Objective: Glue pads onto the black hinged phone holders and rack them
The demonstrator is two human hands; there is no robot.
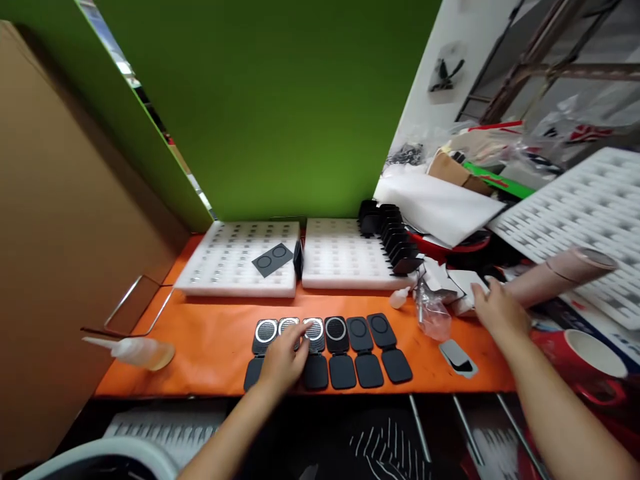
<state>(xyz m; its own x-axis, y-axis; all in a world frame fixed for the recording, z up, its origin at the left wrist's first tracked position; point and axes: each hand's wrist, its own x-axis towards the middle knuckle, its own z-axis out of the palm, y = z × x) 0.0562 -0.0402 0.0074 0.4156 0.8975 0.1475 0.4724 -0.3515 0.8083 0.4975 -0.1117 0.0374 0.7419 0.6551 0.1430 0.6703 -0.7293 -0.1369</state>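
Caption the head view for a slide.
Left hand at a row of dark two-panel units on an orange table, right hand beside white pieces, two white trays behind.

No text, label, brand or number can be read here. On the green box (519, 191) at the right there are some red marks (494, 179), and on the plastic bag (607, 110) near it a red and white print (591, 133), but both are too blurred for reading
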